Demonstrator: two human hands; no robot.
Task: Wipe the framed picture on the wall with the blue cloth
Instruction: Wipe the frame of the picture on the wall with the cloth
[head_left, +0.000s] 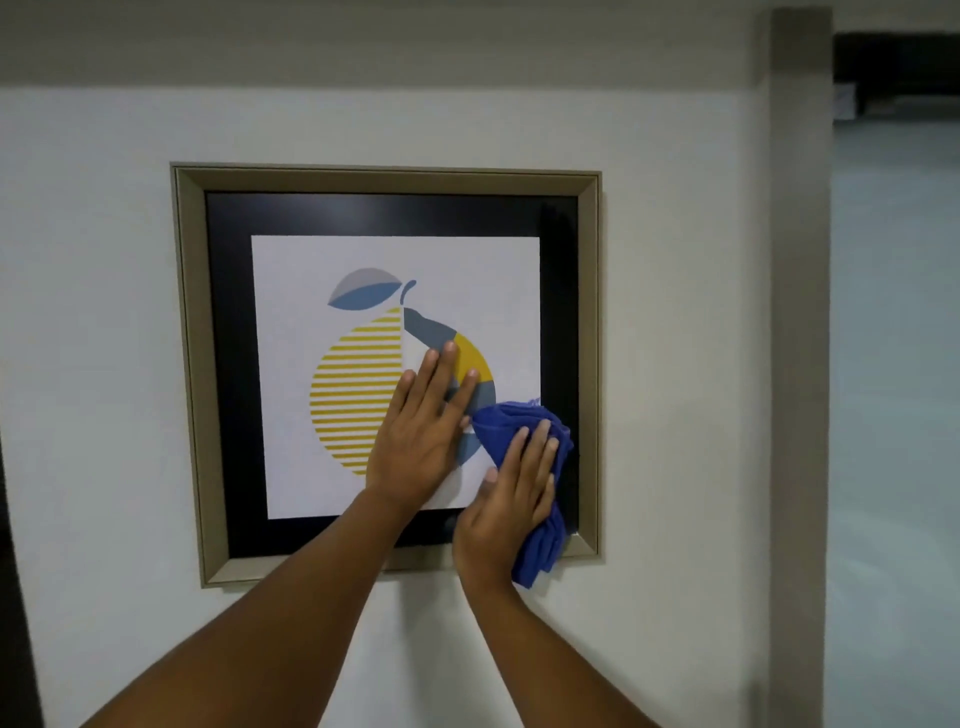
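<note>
White wall (104, 312) fills the view, with a grey pillar edge (800, 312) well to the right of both hands. Hung on it is the framed picture (387, 179), a beige frame around a black mat and a print of a striped yellow fruit. The left hand (421, 431) is laid flat and released against the glass, fingers spread over the fruit's right half. Just beside it, lower and to the right, the blue cloth (519, 423) is bunched and pressed to the picture's lower right corner, grasped by the right hand (511, 499), with folds hanging below the palm.
</note>
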